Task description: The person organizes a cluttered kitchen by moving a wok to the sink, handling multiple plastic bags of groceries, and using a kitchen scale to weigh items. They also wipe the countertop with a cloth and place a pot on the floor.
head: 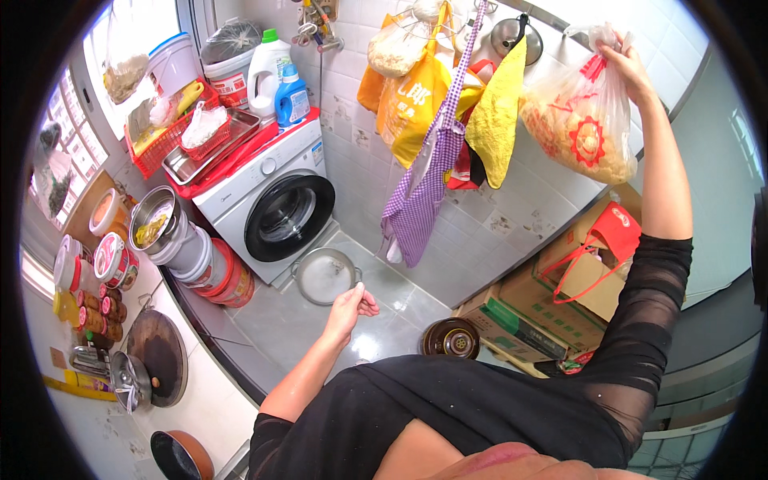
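High at the right, my right hand (625, 65) grips the gathered neck of a clear plastic bag (579, 129) with red printing. Light-coloured, lumpy contents fill the lower part of this bag, which hangs against the wall beside a rail with hooks (543, 17). My left hand (351, 313) is in front of my body over the floor, loosely curled, with thumb and fingers apart and nothing visible in it. Below it in the picture lies a round metal pan (326, 276) with two handles. Nearest to the held bag hangs a yellow cloth (499, 114).
A purple checked apron (423, 192) and yellow bags (414, 108) hang on the wall. A front-loading washing machine (264, 198) bears detergent bottles and baskets. Cardboard boxes (540, 300) and a brown lidded pot (450, 338) stand low at right. The left counter (207, 384) carries jars and a cutting board.
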